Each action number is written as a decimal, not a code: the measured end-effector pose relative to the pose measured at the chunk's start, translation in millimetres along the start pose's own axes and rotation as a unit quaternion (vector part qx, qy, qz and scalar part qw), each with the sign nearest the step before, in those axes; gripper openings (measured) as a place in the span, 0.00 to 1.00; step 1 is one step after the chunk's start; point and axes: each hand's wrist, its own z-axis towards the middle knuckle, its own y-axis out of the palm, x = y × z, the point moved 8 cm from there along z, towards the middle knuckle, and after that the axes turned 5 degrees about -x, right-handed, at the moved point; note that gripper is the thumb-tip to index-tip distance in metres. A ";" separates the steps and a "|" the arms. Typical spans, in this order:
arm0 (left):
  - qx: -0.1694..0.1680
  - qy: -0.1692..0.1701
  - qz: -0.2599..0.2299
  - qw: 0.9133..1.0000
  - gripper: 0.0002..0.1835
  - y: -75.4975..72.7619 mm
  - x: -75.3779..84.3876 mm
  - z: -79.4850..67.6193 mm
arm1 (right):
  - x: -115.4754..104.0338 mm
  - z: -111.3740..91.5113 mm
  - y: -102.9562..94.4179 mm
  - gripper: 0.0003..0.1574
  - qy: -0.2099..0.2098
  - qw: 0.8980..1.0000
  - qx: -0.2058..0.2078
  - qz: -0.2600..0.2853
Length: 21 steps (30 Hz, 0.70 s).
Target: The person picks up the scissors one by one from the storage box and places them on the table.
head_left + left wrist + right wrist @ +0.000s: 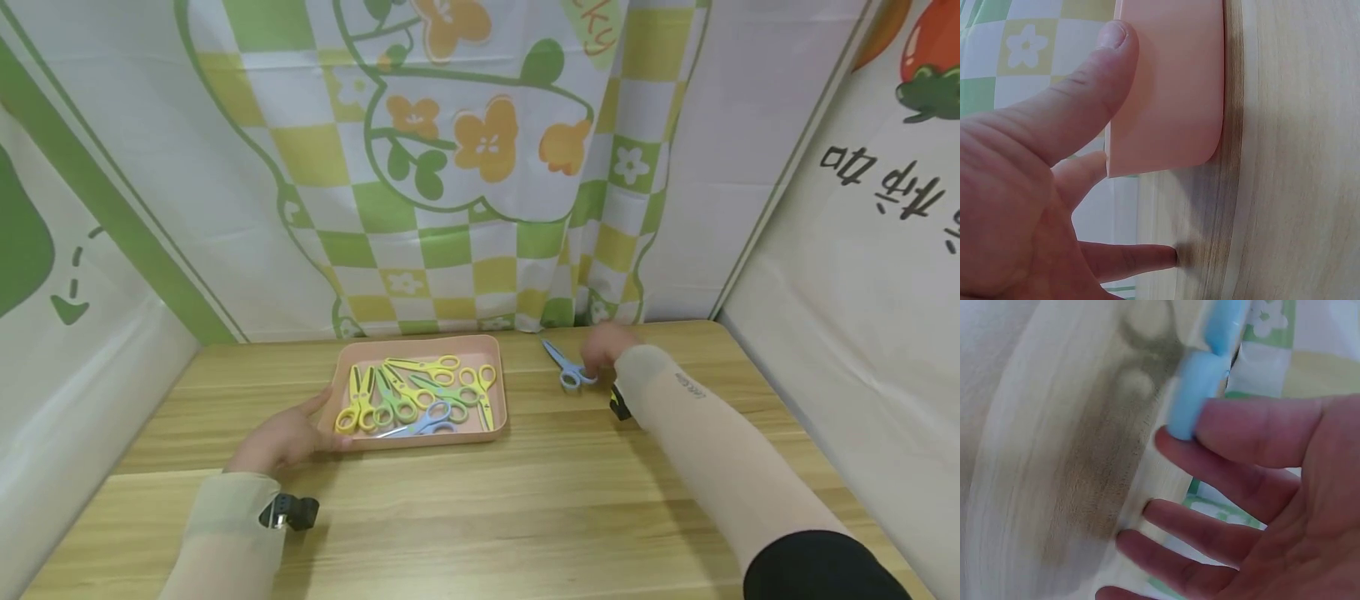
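Note:
Thumb and index finger of my right hand [609, 348] pinch a loop of the blue scissors [571, 377]. They are raised above the wood, their shadow falling on it in the right wrist view; the blades point toward the curtain. At the near left corner of a pink tray [420, 342] is my left hand [288, 433]. Its thumb [1119, 69] lies along the tray's front wall, with the other fingers spread by the left side and one fingertip on the table. Inside the tray lie several yellow scissors [356, 400], green scissors [393, 400] and blue scissors [429, 422].
A wooden table [480, 517] carries the tray near its back edge. Behind it hangs a green and yellow checked curtain [435, 250]. White printed sheets [862, 275] stand at both sides.

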 end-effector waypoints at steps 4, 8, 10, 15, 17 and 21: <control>0.002 0.004 -0.002 1.000 0.62 -0.1 0.9 -0.6 | -13.3 -6.5 7.1 0.08 -0.031 0.996 -0.048 -0.063; 0.004 0.005 0.000 1.000 0.62 -0.1 0.7 0.1 | -24.4 -13.3 7.1 0.04 -0.066 0.991 -0.062 -0.101; 0.002 0.002 -0.003 1.000 0.62 0.2 0.1 0.6 | -31.1 -14.8 6.4 0.06 -0.098 0.988 -0.053 -0.108; -0.002 -0.007 -0.013 1.000 0.62 -0.9 -1.1 1.2 | -46.1 -16.2 11.0 0.34 -0.177 0.976 -0.028 -0.123; -0.003 -0.009 -0.015 1.000 0.62 -0.9 -1.4 1.2 | -49.1 -15.6 15.1 0.34 -0.198 0.971 -0.024 -0.135; -0.002 -0.008 -0.014 1.000 0.62 -0.1 -1.5 0.5 | -47.6 -17.2 20.7 0.29 -0.210 0.968 -0.009 -0.137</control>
